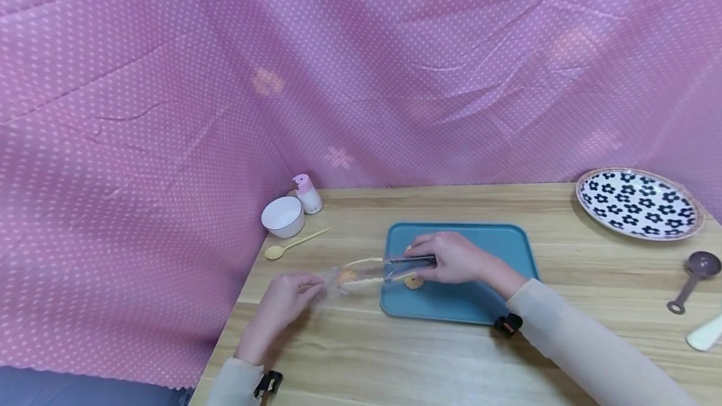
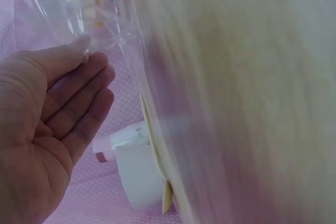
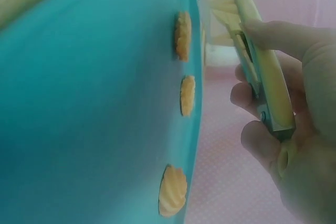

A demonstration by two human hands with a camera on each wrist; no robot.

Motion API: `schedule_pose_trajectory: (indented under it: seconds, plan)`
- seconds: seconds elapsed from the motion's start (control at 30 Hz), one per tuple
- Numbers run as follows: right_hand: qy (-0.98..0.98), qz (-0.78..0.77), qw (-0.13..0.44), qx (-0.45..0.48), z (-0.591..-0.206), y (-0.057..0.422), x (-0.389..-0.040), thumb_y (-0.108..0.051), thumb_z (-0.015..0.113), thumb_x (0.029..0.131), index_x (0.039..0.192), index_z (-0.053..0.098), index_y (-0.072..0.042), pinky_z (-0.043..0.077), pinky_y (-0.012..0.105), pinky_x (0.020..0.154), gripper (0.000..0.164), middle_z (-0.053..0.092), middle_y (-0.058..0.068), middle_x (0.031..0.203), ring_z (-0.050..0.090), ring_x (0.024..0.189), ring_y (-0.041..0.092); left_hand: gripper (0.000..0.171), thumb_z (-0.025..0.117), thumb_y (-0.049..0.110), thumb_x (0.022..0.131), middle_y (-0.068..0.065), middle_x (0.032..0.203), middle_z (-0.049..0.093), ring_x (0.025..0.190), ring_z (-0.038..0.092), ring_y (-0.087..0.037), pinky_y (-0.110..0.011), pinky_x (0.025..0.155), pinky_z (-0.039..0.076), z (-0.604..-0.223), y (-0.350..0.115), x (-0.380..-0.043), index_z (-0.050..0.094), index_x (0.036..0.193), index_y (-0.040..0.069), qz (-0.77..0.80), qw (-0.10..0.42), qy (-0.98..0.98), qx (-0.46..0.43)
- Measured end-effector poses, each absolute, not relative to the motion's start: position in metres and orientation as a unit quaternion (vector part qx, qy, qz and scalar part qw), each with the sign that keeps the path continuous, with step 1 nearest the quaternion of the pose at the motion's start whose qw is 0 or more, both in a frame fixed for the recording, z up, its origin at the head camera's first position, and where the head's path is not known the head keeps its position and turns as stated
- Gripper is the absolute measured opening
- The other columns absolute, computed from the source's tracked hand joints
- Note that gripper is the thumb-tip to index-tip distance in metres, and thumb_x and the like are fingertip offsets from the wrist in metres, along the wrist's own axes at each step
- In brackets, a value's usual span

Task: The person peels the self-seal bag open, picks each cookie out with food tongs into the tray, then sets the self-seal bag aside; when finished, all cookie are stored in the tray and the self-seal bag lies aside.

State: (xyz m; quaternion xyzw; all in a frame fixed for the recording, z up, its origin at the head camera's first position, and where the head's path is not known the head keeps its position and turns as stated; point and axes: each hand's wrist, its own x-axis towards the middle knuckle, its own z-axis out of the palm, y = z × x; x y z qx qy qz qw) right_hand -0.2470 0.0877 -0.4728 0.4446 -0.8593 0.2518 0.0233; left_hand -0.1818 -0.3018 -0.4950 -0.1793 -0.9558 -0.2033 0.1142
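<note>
My left hand (image 1: 289,298) pinches the edge of a clear plastic bag (image 2: 55,11) between thumb and fingers, left of the blue tray (image 1: 479,302). My right hand (image 1: 451,257) grips pale yellow tongs (image 3: 273,85) over the tray's left part. The tips of the tongs reach left to the bag, where an orange-brown cookie (image 1: 346,276) shows through the plastic. In the right wrist view a ridged cookie (image 3: 172,191) and two others, a cookie (image 3: 182,36) and a smaller-looking cookie (image 3: 187,95), lie on the tray.
A white bowl (image 1: 283,217), a pink-topped pump bottle (image 1: 308,195) and a yellow spoon (image 1: 299,242) are at the back left. To the right are a flower-patterned plate (image 1: 637,204), a brown measuring spoon (image 1: 690,281) and a pale handle (image 1: 705,334). Pink cloth (image 1: 395,80) hangs behind.
</note>
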Motion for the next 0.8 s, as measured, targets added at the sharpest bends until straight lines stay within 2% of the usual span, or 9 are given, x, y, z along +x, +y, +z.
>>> schedule_pose_trajectory:
  seconds: [0.23,0.4,0.57,0.8]
  plan:
    - [-0.865,0.263,0.02,0.428,-0.469,0.101,-0.244,-0.029,0.081,0.086,0.123,0.073,-0.024,0.045,0.019,0.066,0.038,0.072,-0.008,0.112,0.056,0.071,0.007,0.004,0.082,0.02,0.085,0.007,0.088,0.081,0.081,0.076,-0.012,-0.034,0.077,0.064,-0.492,-0.314,-0.18,0.081,0.088,0.021,-0.175,0.133,-0.962,-0.165]
    - [-0.871,0.258,0.006,0.417,-0.466,0.112,-0.241,-0.034,0.08,0.087,0.123,0.073,-0.026,0.044,0.019,0.068,0.038,0.071,-0.01,0.113,0.056,0.074,0.007,0.004,0.079,0.027,0.088,0.008,0.089,0.08,0.081,0.076,-0.008,-0.032,0.078,0.063,-0.492,-0.314,-0.184,0.08,0.09,0.023,-0.176,0.115,-0.963,-0.166]
    - [-0.875,0.26,-0.008,0.407,-0.464,0.117,-0.237,-0.036,0.079,0.087,0.124,0.072,-0.028,0.045,0.018,0.068,0.039,0.07,-0.012,0.114,0.057,0.074,0.007,0.004,0.08,0.024,0.087,0.006,0.089,0.081,0.079,0.076,-0.009,-0.031,0.077,0.064,-0.49,-0.309,-0.184,0.081,0.09,0.022,-0.183,0.109,-0.961,-0.177]
    - [-0.881,0.249,0.013,0.402,-0.46,0.109,-0.235,-0.038,0.079,0.087,0.125,0.072,-0.03,0.042,0.016,0.063,0.04,0.071,-0.014,0.116,0.054,0.068,0.004,0.003,0.08,0.025,0.087,0.011,0.086,0.079,0.078,0.074,-0.006,-0.03,0.076,0.063,-0.487,-0.302,-0.182,0.081,0.089,0.023,-0.185,0.091,-0.965,-0.164]
